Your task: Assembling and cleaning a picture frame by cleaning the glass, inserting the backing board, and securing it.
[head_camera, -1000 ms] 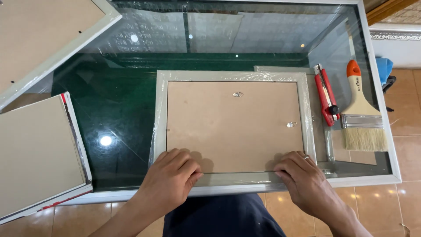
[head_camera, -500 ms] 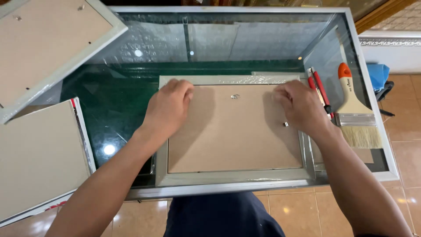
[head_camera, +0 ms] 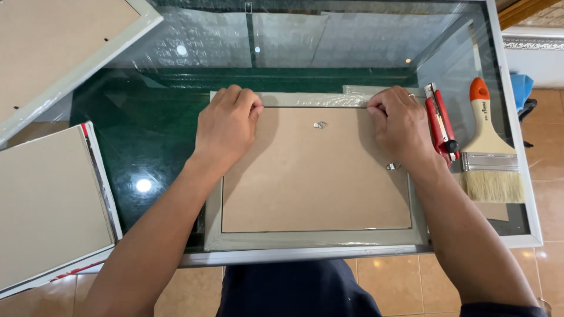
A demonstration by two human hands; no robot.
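While both hands press the picture frame (head_camera: 316,176) face-down, left hand (head_camera: 226,126) and right hand (head_camera: 399,126) fingers curl together on its top edge

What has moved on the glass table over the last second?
Both hands moved from the near edge of the face-down grey picture frame to its far edge: left hand at the far-left corner, right hand at the far-right, fingers curled. The frame, red utility knife and orange-handled paintbrush stayed put.
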